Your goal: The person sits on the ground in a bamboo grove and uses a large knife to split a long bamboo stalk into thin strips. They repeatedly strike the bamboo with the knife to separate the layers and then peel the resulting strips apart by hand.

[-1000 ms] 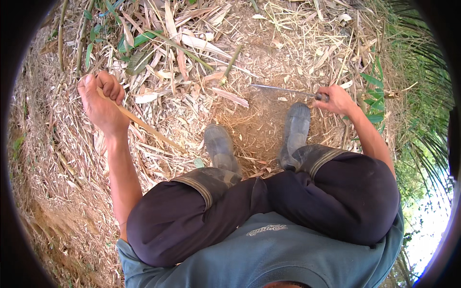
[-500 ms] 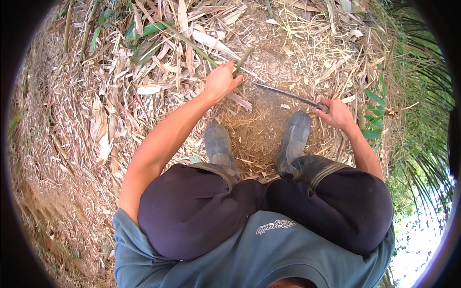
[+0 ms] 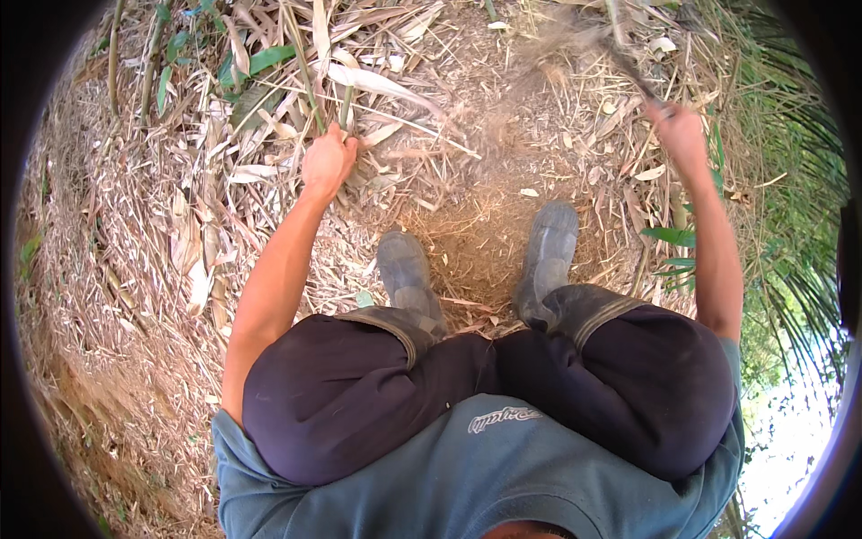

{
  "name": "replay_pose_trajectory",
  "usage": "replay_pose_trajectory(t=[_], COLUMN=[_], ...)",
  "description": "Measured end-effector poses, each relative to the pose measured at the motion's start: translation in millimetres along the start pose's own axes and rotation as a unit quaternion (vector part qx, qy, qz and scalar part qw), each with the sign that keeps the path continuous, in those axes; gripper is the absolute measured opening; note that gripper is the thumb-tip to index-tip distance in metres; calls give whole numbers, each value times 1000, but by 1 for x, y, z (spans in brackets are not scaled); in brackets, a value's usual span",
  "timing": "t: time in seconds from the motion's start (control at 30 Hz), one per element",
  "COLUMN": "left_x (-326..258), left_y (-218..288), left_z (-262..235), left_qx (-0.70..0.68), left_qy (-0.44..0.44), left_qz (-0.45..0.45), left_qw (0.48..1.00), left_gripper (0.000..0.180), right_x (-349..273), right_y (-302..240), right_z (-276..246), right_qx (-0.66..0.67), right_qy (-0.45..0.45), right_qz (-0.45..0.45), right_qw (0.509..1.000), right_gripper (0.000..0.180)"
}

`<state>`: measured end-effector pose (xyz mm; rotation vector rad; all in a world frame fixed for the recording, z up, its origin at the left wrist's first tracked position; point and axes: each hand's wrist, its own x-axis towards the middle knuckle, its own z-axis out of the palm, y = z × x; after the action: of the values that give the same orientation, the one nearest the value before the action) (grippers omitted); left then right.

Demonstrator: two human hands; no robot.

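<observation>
My left hand (image 3: pixel 329 163) is closed around a thin green stem (image 3: pixel 308 83) low over the leaf litter. A short green stub (image 3: pixel 347 106) also sticks up from that fist; whether both are one forked piece I cannot tell. Out to the far right, my right hand (image 3: pixel 681 139) grips a long-bladed knife (image 3: pixel 636 75) by its handle. Its blade points away and to the left, smeared by motion, so its tip is hard to make out. The knife is well apart from the stem.
My two rubber boots (image 3: pixel 409 274) (image 3: pixel 552 242) stand on bare brown soil (image 3: pixel 476 251). Dry leaves and straw (image 3: pixel 180 242) cover the ground around. Upright stems (image 3: pixel 153 63) rise at the far left, and green fronds (image 3: pixel 790 153) line the right side.
My left hand has moved left with the stem, which now stands more upright. My right hand has swung the knife forward and to the right, away from the boots.
</observation>
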<state>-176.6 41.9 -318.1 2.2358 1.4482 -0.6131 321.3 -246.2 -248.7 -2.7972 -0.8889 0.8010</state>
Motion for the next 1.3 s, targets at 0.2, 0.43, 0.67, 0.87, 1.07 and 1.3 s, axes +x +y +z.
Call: replay_pose_trajectory(t=[0.2, 0.43, 0.67, 0.87, 1.07, 1.3], left_x=[-1, 13, 4, -6, -1, 0], left_y=[-21, -29, -38, -46, -42, -47], left_z=[7, 16, -10, -1, -6, -5], left_qx=[-31, -82, -120, -195, -195, -195], left_qy=[55, 145, 161, 176, 173, 176], left_qz=[-44, -61, -78, -83, -45, -62], left_qw=[997, 984, 977, 961, 965, 963], left_gripper=[39, 43, 47, 46, 43, 43], right_x=[-10, -123, -91, -42, 87, -29], right_y=[34, -43, -16, -11, 55, 12], right_z=[-62, 63, 89, 84, 8, -36], right_qx=[-6, -128, -269, -316, -187, -116], right_qy=[96, -99, -124, -59, 71, 90], right_qz=[45, -321, -332, -342, 180, 23], right_qw=[994, 933, 896, 883, 963, 989], right_gripper=[64, 42, 46, 41, 56, 40])
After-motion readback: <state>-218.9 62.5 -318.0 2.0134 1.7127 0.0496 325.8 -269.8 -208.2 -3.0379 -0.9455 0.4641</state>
